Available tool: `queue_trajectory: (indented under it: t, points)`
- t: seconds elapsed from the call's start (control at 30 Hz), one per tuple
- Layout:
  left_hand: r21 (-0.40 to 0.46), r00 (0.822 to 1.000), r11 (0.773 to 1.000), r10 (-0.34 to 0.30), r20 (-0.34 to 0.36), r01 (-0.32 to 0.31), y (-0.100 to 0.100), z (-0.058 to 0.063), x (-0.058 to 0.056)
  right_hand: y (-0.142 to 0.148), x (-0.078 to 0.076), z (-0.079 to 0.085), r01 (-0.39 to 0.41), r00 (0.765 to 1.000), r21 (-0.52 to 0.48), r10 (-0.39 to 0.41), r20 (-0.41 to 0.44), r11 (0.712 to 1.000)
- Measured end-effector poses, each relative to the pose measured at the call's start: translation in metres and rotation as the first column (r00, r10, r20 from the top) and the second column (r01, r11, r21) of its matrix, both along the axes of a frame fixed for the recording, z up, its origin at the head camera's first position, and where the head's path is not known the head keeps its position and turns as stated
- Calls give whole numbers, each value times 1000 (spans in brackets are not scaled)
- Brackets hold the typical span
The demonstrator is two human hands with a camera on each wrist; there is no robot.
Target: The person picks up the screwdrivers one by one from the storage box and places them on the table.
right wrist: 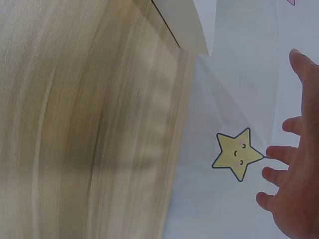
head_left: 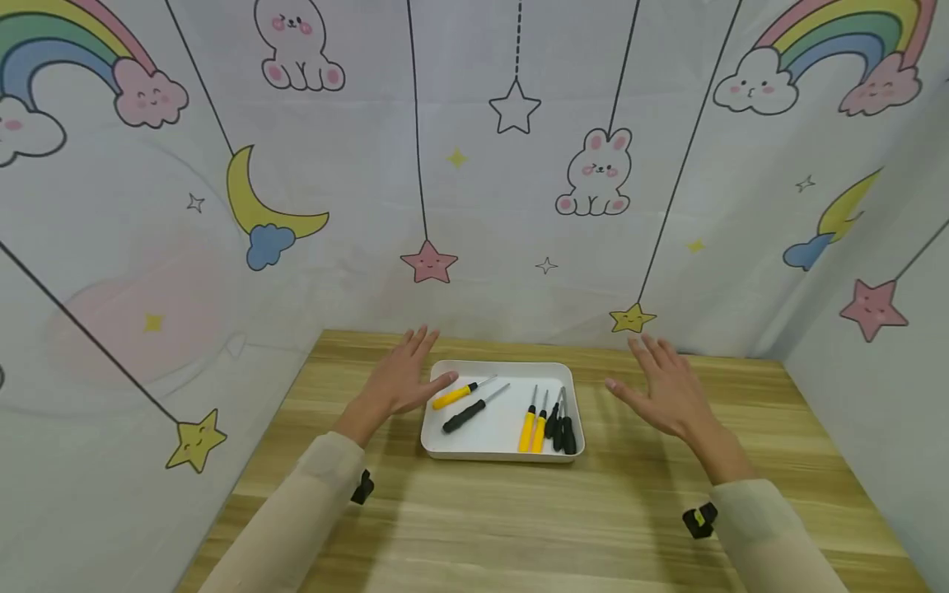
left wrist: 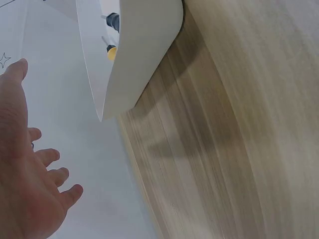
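A white tray (head_left: 489,449) lies on the wooden table with several screwdrivers in it. On its left side a yellow screwdriver (head_left: 454,396) and a black screwdriver (head_left: 465,416) lie slanted. Along its right side stand yellow screwdrivers (head_left: 527,431) and black screwdrivers (head_left: 568,435), side by side with shafts pointing away. My left hand (head_left: 400,379) hovers by the tray's left edge, fingers straight and thumb toward the tray, holding nothing. To the right of the tray, apart from it, my right hand (head_left: 663,391) is held up with fingers spread, also holding nothing.
The wooden table (head_left: 474,527) ends at a printed curtain (head_left: 482,206) along the back, with more curtain at both sides. A black strap piece (head_left: 362,487) shows at the left wrist, and another black strap piece (head_left: 700,520) at the right.
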State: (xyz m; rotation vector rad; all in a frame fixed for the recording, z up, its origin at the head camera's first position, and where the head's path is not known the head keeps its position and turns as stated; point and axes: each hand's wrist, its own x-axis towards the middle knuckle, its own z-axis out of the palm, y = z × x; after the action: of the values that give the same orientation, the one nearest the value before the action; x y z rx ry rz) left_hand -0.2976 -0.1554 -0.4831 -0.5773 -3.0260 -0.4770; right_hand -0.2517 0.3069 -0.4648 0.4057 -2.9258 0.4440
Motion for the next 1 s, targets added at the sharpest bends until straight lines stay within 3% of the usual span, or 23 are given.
queue_trajectory:
  t: [0.47, 0.7, 1.0]
  points:
    - [73, 999, 997, -27, 26, 25, 0, -15, 4, -13, 2, -9, -39, 999, -52, 39, -10, 998]
    - [150, 991, 988, -41, 130, 21, -1, -23, 9, -20, 7, -19, -32, 999, -160, 37, 33, 987]
    - [259, 976, 966, -39, 215, -19, 2, -41, 16, -31, 9, -39, -85, 992, -281, 107, 64, 956]
